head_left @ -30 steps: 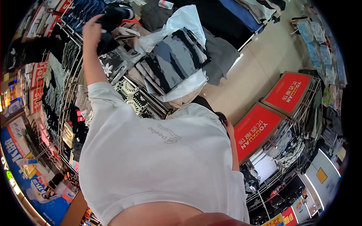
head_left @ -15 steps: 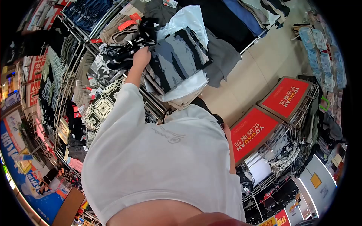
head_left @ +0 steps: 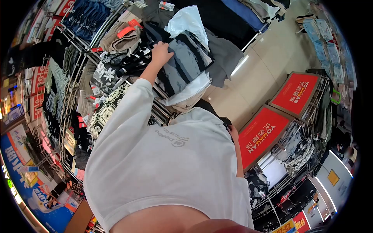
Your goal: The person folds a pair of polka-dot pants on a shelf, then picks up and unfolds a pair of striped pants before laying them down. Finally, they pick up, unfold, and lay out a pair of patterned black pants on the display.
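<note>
My left hand [head_left: 162,54] lies palm down, fingers a little spread and curled, on the left edge of the soft folded stack in grey-and-black blotched print [head_left: 184,64]; I cannot tell whether I am pinching cloth. Half a second ago it was bunching the thin black fabric with white patches [head_left: 134,58]; now that fabric lies loose, rumpled, left of the stack, so my touch has passed to the folded pieces. My right hand [head_left: 234,134] hangs well to the near right of the stack, beside a dark object, its grip unclear. Touching the stack's far edge is a glossy, crumpled white plastic bag [head_left: 188,23]; right of it, matte dark grey cloth [head_left: 225,54] drapes in a slack fold. Farther left sit a rounded beige fabric bundle with red tags [head_left: 122,37] and a black-and-cream cloth with round, lacy motifs [head_left: 107,112]. Well right stand flat red rectangular signs [head_left: 264,136].
</note>
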Available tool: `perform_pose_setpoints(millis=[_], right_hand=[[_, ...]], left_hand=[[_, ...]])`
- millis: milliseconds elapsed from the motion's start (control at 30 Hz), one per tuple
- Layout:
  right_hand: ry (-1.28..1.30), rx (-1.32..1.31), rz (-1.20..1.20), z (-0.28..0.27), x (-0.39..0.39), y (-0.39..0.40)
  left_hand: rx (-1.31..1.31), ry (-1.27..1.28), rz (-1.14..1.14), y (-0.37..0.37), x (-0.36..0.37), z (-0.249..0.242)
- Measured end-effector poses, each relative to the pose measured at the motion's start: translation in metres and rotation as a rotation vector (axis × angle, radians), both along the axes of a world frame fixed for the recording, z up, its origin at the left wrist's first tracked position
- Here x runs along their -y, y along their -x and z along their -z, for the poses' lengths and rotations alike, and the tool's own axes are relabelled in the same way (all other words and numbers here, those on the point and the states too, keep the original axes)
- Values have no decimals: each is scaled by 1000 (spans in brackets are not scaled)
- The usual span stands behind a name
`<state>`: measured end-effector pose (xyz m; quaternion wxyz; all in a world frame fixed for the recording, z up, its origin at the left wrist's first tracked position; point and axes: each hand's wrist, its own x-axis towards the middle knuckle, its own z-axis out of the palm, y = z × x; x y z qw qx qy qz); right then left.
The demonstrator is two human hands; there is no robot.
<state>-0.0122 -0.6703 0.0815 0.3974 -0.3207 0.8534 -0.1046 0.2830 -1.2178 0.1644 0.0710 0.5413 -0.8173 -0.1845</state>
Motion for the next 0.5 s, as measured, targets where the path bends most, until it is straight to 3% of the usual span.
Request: perform_pose_setpoints(millis=[100,200,500], right_hand=[[-14,0,25,-7,-3,-3],[-9,-13,42,-2,-7,-3],[18,-24,19,8,-13,1]], left_hand=[[-103,327,203,11,-12,-15],[-116,210,412,24,-30,-16],[-174,85,597,56,-121,-31]])
